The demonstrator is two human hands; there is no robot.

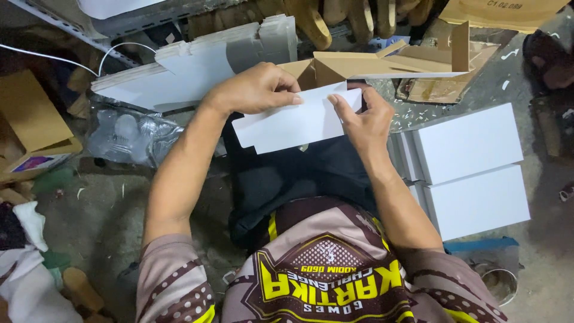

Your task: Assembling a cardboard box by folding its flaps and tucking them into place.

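Holding a flat white cardboard box blank over the lap, both hands gripped it from its upper edge. The left hand lay curled over the blank's top left part, fingers pressed flat along the fold and thumb hidden beneath. The right hand pinched the blank's right end, its fingertips on the white face near a raised flap, so each hand was closed on the card rather than spread wide.

Just behind the blank stood an open brown cardboard carton, its flaps up and turned outward; what lay inside could not be made out. To the left of it, a stack of flat white box blanks leaned in a loose fan, edges showing grey. Below that stack sat a crumpled clear plastic bag on the concrete floor; its contents were too blurred to tell.

On the person's right, two finished white boxes rested one against the other, lids shut, with the edges of more white boxes visible just beside them on their left. A small brown cardboard box sat open at the far left edge, a coloured card showing at its lower side. White cloth lay bunched in the lower left corner. A round metal tin showed near the lower right, partly cut off by the sleeve.
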